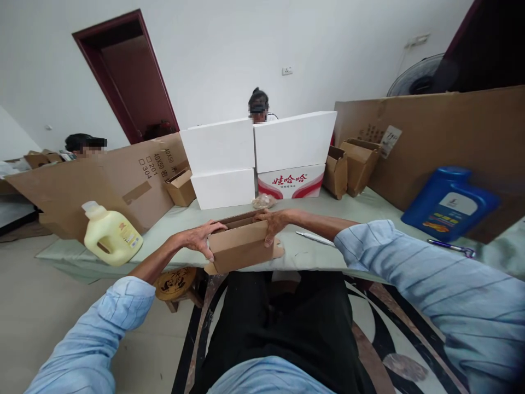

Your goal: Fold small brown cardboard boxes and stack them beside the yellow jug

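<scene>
A small brown cardboard box (243, 249) stands at the front edge of the table, its top open and flaps sticking out at the lower corners. My left hand (202, 238) grips its left end, fingers over the top rim and thumb on the near face. At the other end, my right hand (272, 222) clasps the right upper corner, with fingers partly inside. Just behind the box lies a clear crumpled plastic bag (264, 201). A white pen-like tool (315, 238) rests to the right of it. What is inside the box is hidden.
White boxes (223, 189) form a wall behind. Open cardboard boxes (361, 164) stand right of them, another (181, 187) left. A yellow jug (111, 235) is at left; a blue jug (451, 202) and a pen (451, 247) at right. Two people sit beyond. A stool (176, 284) is below.
</scene>
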